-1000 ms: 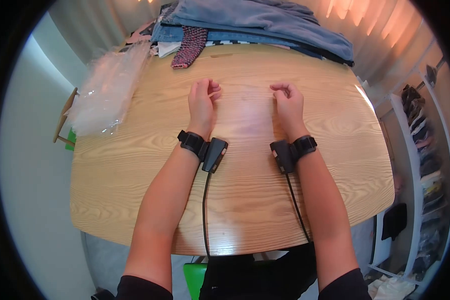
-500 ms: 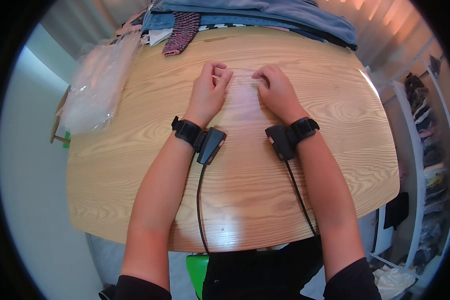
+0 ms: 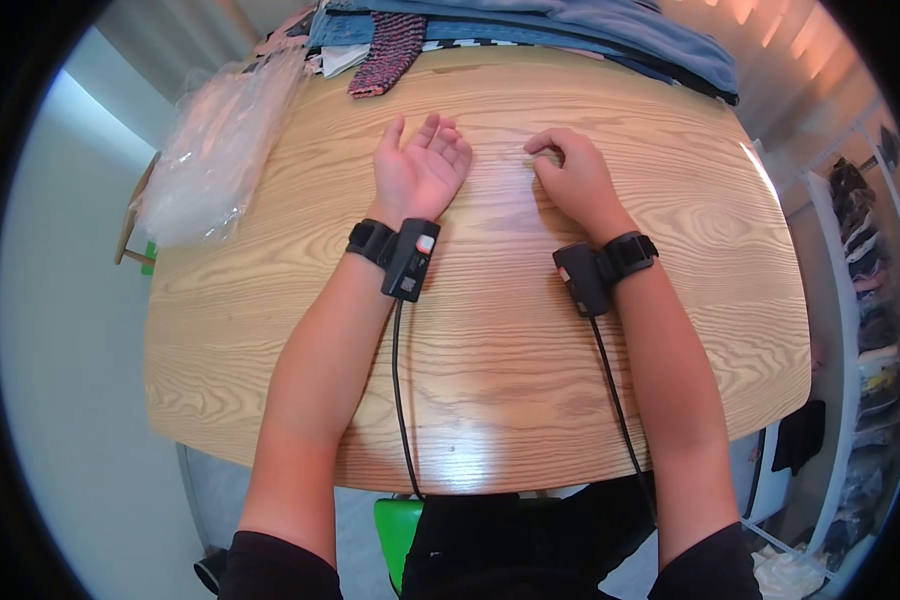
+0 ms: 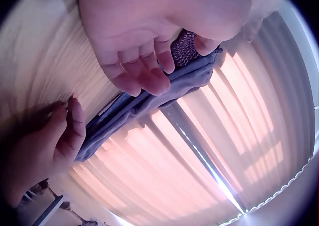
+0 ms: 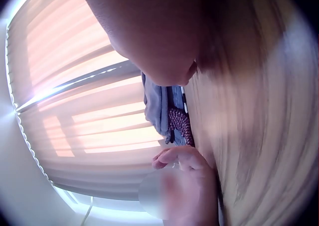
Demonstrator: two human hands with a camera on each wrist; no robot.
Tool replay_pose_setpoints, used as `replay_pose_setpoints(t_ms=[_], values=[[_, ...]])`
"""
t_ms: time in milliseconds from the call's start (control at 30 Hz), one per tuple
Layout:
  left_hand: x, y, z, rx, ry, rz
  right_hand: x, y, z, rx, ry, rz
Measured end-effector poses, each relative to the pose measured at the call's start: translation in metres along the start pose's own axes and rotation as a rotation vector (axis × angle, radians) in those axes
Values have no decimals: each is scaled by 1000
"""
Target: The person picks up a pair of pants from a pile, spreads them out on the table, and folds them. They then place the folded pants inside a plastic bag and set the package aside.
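Pleated curtains (image 4: 239, 116) close off the far side of the room, glowing pinkish where light comes through, while a white rack (image 3: 870, 330) of packed clothing stands to the right. The pale wooden table (image 3: 490, 380) has rounded corners and wavy grain, with a bright glare patch on its near edge. Across its far side lies a pile of folded clothes (image 3: 610, 45), mostly blue denim, its long axis running left to right. Clear plastic bags (image 3: 215, 160) lie at the far left of the table. The left hand (image 3: 422, 175) is turned palm up, relaxed and partly open, thumb apart from loosely bent fingers, holding nothing. The right hand (image 3: 578, 180), well apart from it, has its fingers bent loosely toward the thumb, also holding nothing. Beyond the left hand, the knitted piece (image 3: 388, 55) sticks out from the left part of the pile; its long axis slants, the free end pointing toward the person and slightly left, flat on the wood. It is a narrow strip, chunky and textured, speckled pink and dark, with a pinker edge at that end.
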State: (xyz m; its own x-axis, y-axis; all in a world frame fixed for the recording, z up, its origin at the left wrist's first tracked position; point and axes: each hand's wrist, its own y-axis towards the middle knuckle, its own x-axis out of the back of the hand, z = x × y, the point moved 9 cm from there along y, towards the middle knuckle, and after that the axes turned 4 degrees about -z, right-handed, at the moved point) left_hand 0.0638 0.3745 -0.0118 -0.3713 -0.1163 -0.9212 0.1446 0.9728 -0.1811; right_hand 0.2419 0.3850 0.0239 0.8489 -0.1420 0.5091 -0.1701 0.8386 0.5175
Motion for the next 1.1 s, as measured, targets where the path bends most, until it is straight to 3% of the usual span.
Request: replay_pose_setpoints(t_ms=[33,133,233,367,467,533,567,633,767,900,967,1100], values=[[4,-1,-3,-4,-113,-23,0,0,-1,-7,1,4],[-1,0,0,50,-139,75,-2,1,-2,-3,-6,4],[4,2,1,19,-109,11,0,0,-3,7,-11,-3],[5,4,3,50,-116,61,-1,2,-4,13,2,-4],[-7,7,9,-25,157,53,3,0,-2,44,-7,-56],[-20,-4,3,-267,621,-14,9,2,1,56,-22,-114],[-18,0,6,-278,622,13,13,3,-1,17,-130,-149],[-24,6,10,-461,1039,146,15,5,-9,-61,-226,-173],[-31,10,-4,-601,1139,59,12,11,-18,-54,-280,-188],[-35,33,-11,-627,1117,104,4,24,-25,-43,-352,-118],[-38,46,-18,-730,1279,89,-4,32,-28,-38,-418,-78],[-35,79,-23,-681,1368,-40,-16,54,-44,-101,-565,0]])
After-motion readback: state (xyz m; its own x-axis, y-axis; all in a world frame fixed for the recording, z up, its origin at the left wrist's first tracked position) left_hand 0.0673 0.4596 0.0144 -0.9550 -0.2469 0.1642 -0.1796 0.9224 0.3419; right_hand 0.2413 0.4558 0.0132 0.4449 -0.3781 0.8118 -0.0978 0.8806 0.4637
